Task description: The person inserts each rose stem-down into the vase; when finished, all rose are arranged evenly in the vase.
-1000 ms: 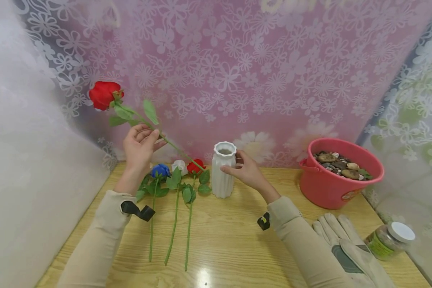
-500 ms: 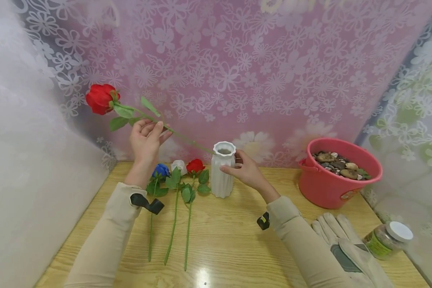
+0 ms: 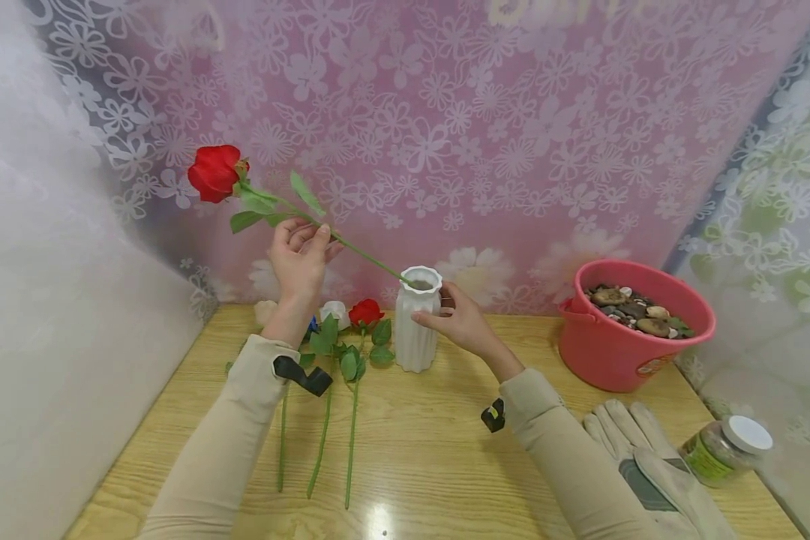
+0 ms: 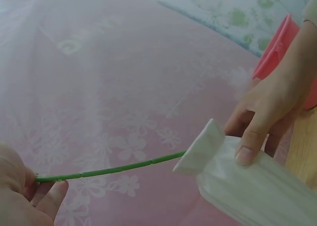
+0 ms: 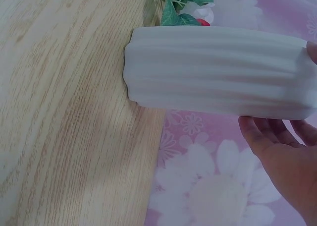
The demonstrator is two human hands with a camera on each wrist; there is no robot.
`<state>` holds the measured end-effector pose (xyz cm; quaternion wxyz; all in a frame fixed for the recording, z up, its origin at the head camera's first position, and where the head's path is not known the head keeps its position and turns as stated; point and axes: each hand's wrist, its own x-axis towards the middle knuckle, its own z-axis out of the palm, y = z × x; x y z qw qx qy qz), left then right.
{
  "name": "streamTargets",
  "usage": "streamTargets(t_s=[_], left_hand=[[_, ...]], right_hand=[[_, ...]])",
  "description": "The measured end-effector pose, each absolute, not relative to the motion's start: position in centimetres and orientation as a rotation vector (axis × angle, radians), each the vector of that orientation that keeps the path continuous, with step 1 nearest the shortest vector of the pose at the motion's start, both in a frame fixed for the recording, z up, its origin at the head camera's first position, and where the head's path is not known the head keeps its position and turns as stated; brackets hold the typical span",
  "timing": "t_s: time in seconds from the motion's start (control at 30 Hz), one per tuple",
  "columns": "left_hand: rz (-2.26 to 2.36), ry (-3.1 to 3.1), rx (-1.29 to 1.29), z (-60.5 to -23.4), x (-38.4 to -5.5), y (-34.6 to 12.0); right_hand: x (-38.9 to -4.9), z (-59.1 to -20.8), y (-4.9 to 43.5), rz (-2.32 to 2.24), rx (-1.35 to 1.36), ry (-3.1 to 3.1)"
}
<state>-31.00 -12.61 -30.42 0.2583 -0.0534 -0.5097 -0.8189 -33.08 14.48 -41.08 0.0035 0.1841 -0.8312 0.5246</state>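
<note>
In the head view my left hand (image 3: 302, 259) pinches the green stem of a red rose (image 3: 214, 174), whose bloom leans up to the left. The stem's lower end (image 4: 124, 168) reaches the scalloped mouth of a white ribbed vase (image 3: 415, 330); in the left wrist view it passes behind the near rim. My right hand (image 3: 464, 319) grips the vase near its top, thumb on the front and fingers around the right side. The vase stands upright on the wooden table (image 5: 74, 112).
Several roses lie left of the vase, among them a red rose (image 3: 366, 311) and a white rose (image 3: 335, 313). To the right stand a pink bucket (image 3: 621, 360) of stones, a pair of gloves (image 3: 655, 465) and a lidded jar (image 3: 725, 450). A flowered curtain (image 3: 445, 150) hangs behind.
My left hand has moved right with the rose, bringing the stem's end from beside the vase up to its mouth. My right hand keeps its hold on the vase.
</note>
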Motion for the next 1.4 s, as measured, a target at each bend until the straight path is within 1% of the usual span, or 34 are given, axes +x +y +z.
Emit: streamTargets(t_s=[0.3, 0.47, 0.83, 1.1, 1.3, 1.4], left_hand=[[-2.191, -1.435, -0.267, -31.8, -31.4, -10.8], [-2.183, -1.49, -0.287, -32.7, -31.8, -10.1], [-2.168, -1.557, -0.321, -32.5, -31.9, -8.6], [-2.003, -1.786, -0.391, -33.5, -32.2, -7.4], [-1.79, -2.013, -0.386, -34.5, -32.2, -6.7], [-1.767, -2.033, -0.394, -34.7, -32.4, -6.6]], right_hand=[[-33.2, -41.1, 14.4, 1.641, 0.585, -2.598], [-33.3, -41.2, 14.4, 1.636, 0.582, -2.607], [-33.1, -41.1, 14.4, 1.629, 0.588, -2.61], [-33.3, -41.2, 14.4, 1.649, 0.581, -2.607], [-33.3, -41.3, 14.5, 1.673, 0.586, -2.602], [-33.3, -41.3, 14.5, 1.68, 0.586, -2.597]])
